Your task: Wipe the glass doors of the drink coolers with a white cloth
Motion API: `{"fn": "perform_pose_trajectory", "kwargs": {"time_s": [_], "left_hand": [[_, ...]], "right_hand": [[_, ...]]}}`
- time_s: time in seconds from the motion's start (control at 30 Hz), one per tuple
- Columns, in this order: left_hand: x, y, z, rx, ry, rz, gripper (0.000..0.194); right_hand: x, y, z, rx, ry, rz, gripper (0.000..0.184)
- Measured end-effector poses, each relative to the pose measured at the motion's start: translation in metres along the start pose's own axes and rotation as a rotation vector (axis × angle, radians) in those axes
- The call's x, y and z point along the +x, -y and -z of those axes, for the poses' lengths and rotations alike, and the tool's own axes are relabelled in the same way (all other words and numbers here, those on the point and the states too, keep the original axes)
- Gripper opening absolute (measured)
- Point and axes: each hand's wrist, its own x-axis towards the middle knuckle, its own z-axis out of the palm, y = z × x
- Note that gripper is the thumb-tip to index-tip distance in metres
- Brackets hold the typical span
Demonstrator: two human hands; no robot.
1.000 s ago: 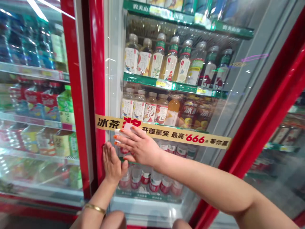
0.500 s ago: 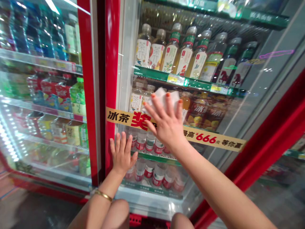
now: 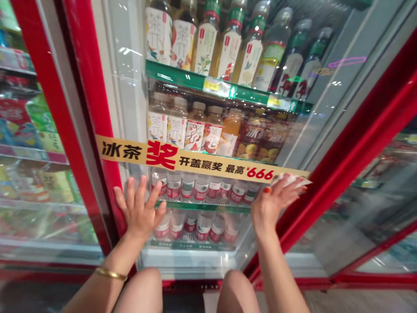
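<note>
Since the earlier frame, your right hand has been shifting, and is now lying over the right end of the beige paper banner with black and red lettering instead of its middle. The crumpled white wipe is travelling with it and is now resting under the extended fingers, covering the last printed characters near the red frame. Your fingers are bending slightly and pointing right; whether they are pinching the wipe or only pressing it, you cannot tell from this view.

Your left hand is remaining at the left edge of the clear glass door with a red frame, below the banner. Its fingers are spreading apart and holding nothing. The two hands are staying well apart. A gold metal bracelet is encircling your left wrist.

Behind the glass, tall clear bottles with white labels are standing above a green shelf strip. Directly below the banner, small clear bottles with red-and-white labels are standing in a row between your hands. Your bare knees are showing at the lower edge, between your forearms.
</note>
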Motion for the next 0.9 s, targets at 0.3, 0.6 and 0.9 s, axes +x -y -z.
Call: {"fn": "perform_pose_trajectory", "kwargs": {"time_s": [0.3,0.6,0.9], "left_hand": [[-0.006,0.01,0.006,-0.033,0.095,0.03,0.079],[-0.005,0.008,0.004,-0.032,0.076,0.0,0.079],[-0.008,0.007,-0.004,-0.154,0.056,0.106,0.064]], "right_hand": [[-0.131,0.025,-0.007,0.072,0.198,0.356,0.067],[-0.188,0.108,-0.027,0.181,0.372,0.406,0.069],[-0.136,-0.007,-0.022,0.031,0.076,-0.179,0.076]]}}
